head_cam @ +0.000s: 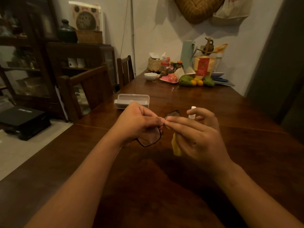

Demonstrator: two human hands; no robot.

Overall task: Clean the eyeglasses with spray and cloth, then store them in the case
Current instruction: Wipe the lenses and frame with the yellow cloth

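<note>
Black-framed eyeglasses (152, 139) hang above the wooden table (148, 186), gripped at the bridge by my left hand (138, 122). One lens shows below that hand, the other (172, 114) behind the fingertips. My right hand (195, 135) pinches a yellow cloth (176, 147) against the frame near the bridge, and the cloth's tail droops below the fingers. A small white spray bottle (192, 112) stands on the table just behind my right hand, partly hidden by its fingers. The pale grey glasses case (131, 100) lies open farther back, left of centre.
At the table's far end are a white bowl (150, 76), a pink plate (169, 79), green and orange fruit (195, 81), jars, a woven basket (154, 65) and a pale green flask (187, 55). Wooden chairs (88, 89) line the left edge.
</note>
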